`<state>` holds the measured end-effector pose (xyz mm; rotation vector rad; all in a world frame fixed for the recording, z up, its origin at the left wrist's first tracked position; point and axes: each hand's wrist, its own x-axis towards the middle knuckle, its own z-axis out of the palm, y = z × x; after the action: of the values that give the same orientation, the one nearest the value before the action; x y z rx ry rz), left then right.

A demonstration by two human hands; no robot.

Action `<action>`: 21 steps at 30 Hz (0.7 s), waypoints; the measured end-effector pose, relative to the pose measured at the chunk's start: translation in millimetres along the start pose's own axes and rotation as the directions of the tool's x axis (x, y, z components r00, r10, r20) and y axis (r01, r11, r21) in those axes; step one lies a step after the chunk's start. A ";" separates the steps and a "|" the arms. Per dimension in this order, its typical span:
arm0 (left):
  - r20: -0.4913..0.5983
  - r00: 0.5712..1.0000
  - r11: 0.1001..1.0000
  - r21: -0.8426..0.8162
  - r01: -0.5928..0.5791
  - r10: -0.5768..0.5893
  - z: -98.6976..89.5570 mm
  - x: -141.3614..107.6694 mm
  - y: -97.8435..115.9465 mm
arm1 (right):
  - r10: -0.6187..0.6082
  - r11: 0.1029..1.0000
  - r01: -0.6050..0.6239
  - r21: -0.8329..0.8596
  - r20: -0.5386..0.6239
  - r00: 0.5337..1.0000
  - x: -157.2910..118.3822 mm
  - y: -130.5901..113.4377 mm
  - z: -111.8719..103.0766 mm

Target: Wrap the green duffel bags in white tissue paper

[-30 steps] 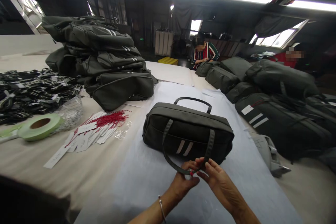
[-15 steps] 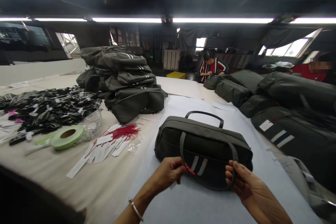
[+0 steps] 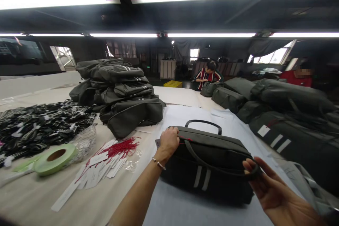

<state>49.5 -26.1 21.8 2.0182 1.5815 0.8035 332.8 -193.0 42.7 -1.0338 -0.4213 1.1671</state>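
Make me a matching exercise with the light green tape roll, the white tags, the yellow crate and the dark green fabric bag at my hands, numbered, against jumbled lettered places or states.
Column one
1. Light green tape roll
2. White tags
3. Yellow crate
4. Dark green fabric bag

Column two
A. Beyond the far end of the cream-coloured table
B. On a white sheet, its handle in your right hand
C. Lying flat, hole facing up
D. Spread in an overlapping bunch, with red strings

Pairs: 1-C, 2-D, 3-A, 4-B

Left hand (image 3: 170, 143) palm-down; right hand (image 3: 275, 192) apparently curled.
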 end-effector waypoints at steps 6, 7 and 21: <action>0.299 0.855 0.901 -0.045 -0.432 0.425 -2.8 -18.3 6.5 | -0.135 0.982 0.140 -0.127 0.048 0.990 3.8 -21.8 12.6; 0.323 0.827 0.880 -0.043 -0.472 0.460 2.0 -17.4 5.7 | -0.163 0.973 0.171 -0.157 0.062 0.985 6.2 -23.8 16.0; 0.190 0.930 0.946 -0.149 -0.289 0.315 18.1 -18.4 3.9 | -0.478 0.201 0.523 -0.829 0.383 0.791 99.1 -82.4 40.4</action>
<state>61.5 -44.8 8.1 2.2077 1.0949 0.7412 385.9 -88.5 109.9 -1.6385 -1.4676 0.2188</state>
